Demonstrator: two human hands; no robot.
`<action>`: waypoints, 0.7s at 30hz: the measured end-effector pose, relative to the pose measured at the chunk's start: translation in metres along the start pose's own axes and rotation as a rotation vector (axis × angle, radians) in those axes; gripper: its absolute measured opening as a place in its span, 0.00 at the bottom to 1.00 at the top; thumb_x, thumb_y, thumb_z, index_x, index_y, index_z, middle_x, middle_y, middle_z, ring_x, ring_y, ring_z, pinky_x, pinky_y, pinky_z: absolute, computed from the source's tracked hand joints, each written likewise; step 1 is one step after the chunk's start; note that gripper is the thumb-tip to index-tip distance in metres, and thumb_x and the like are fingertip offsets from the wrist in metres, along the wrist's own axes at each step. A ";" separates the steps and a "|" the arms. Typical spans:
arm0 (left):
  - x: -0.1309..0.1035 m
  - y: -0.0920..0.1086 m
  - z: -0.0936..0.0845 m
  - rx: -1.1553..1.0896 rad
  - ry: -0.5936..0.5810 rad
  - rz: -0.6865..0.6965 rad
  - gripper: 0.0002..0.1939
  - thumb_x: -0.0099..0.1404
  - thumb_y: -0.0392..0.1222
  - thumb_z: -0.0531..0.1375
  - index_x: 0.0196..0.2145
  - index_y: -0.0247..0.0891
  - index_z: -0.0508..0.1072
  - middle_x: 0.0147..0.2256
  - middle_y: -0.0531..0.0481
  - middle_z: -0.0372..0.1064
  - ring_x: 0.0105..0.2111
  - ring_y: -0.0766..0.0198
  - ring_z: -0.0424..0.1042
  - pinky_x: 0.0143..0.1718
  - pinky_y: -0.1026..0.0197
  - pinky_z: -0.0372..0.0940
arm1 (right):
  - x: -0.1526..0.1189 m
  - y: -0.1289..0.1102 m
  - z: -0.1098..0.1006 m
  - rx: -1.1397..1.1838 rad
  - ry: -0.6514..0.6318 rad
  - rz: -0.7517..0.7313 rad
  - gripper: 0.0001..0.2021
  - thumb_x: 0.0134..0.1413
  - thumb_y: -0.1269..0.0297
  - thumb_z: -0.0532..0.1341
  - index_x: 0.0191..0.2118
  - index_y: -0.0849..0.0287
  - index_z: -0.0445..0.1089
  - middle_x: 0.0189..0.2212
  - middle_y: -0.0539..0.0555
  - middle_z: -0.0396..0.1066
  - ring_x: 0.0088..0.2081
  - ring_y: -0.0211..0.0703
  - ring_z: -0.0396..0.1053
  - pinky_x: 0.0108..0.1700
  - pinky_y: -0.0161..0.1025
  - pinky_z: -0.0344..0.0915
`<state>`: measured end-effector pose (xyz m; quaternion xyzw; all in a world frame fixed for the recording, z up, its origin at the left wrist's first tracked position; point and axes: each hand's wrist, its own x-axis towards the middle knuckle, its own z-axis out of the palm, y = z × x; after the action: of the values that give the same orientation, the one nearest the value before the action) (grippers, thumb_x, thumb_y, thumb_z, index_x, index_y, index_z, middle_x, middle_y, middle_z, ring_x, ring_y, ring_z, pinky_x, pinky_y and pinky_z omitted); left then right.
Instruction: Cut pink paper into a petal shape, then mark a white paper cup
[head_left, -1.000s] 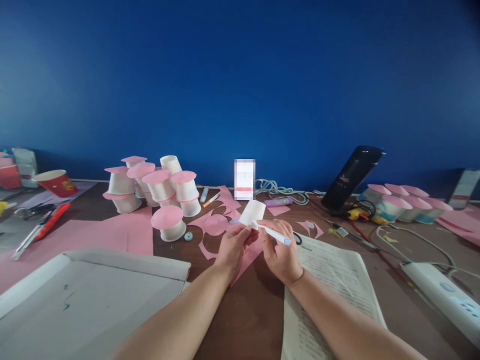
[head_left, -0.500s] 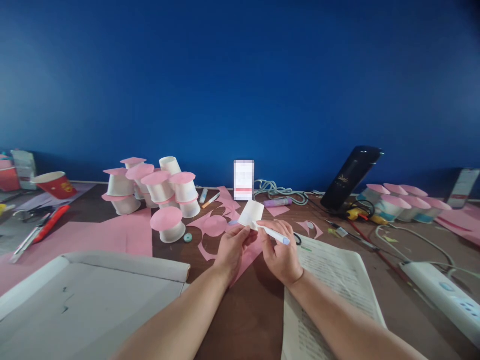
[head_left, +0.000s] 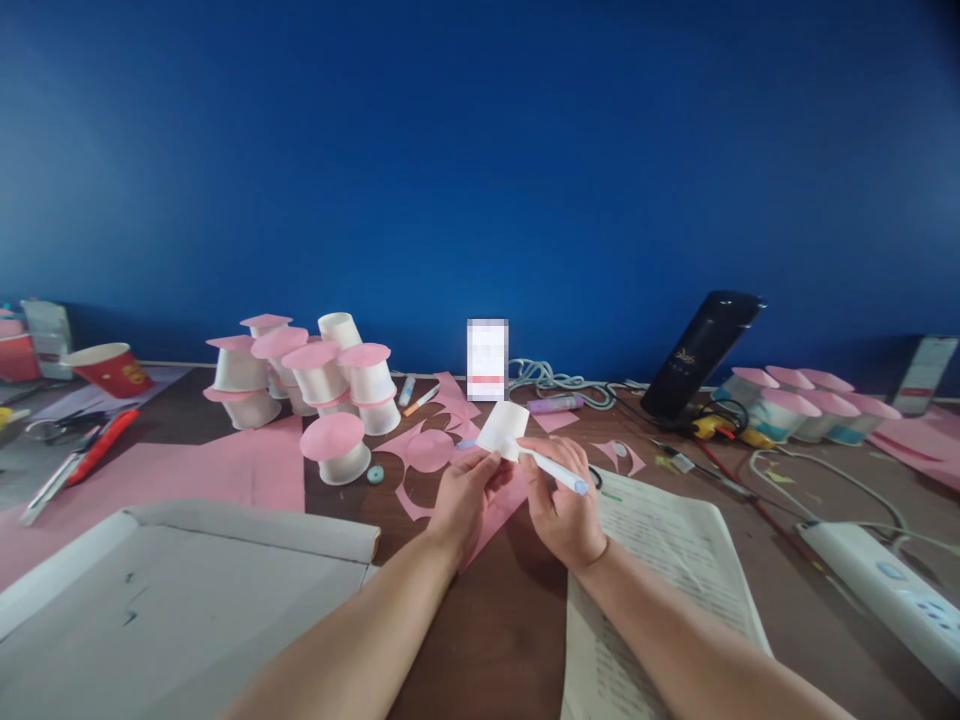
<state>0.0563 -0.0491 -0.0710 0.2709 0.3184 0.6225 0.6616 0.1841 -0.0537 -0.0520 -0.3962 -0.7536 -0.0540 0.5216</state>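
Note:
My left hand (head_left: 466,497) pinches the near end of a small white paper cup (head_left: 504,428), which is tilted over the middle of the table. My right hand (head_left: 562,500) grips a white marker pen (head_left: 556,470) with a pale blue-violet end. The pen's tip side meets the cup, but the exact contact is hidden by my fingers. Beneath and beside my hands lie pink paper scraps (head_left: 405,497) and a pink paper disc (head_left: 427,451). A lone white cup (head_left: 343,468) topped with a pink disc stands to the left.
Stacked white cups with pink discs (head_left: 316,375) stand at back left. A red utility knife (head_left: 103,446) and a white box lid (head_left: 247,600) are left. Right are a printed sheet (head_left: 675,560), a leaning black container (head_left: 701,350) and a power strip (head_left: 892,590). A phone (head_left: 487,360) stands behind.
The rear end of the marker pen has swung slightly right and down with my right fingers. The cup and my left hand stay almost in place.

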 end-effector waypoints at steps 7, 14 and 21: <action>-0.001 0.002 0.002 -0.008 0.051 -0.016 0.14 0.46 0.43 0.72 0.26 0.31 0.76 0.27 0.47 0.72 0.30 0.65 0.72 0.42 0.59 0.66 | 0.002 0.001 -0.003 0.005 0.068 0.031 0.08 0.62 0.68 0.54 0.45 0.57 0.68 0.39 0.56 0.74 0.41 0.45 0.70 0.46 0.45 0.64; -0.001 0.002 0.003 -0.022 0.034 -0.025 0.11 0.48 0.41 0.71 0.26 0.31 0.77 0.26 0.48 0.72 0.31 0.66 0.72 0.42 0.61 0.66 | 0.001 0.000 -0.001 -0.015 0.045 0.017 0.07 0.62 0.69 0.55 0.44 0.56 0.68 0.37 0.55 0.75 0.40 0.46 0.71 0.46 0.46 0.63; -0.001 0.002 0.001 -0.015 0.003 -0.017 0.11 0.49 0.41 0.70 0.27 0.32 0.77 0.26 0.47 0.73 0.30 0.65 0.72 0.42 0.61 0.66 | 0.000 0.003 0.000 -0.023 0.011 0.018 0.07 0.61 0.69 0.55 0.44 0.56 0.68 0.37 0.54 0.75 0.40 0.45 0.71 0.48 0.46 0.61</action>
<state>0.0562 -0.0495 -0.0690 0.2622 0.3169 0.6198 0.6683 0.1856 -0.0516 -0.0526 -0.4088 -0.7464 -0.0601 0.5217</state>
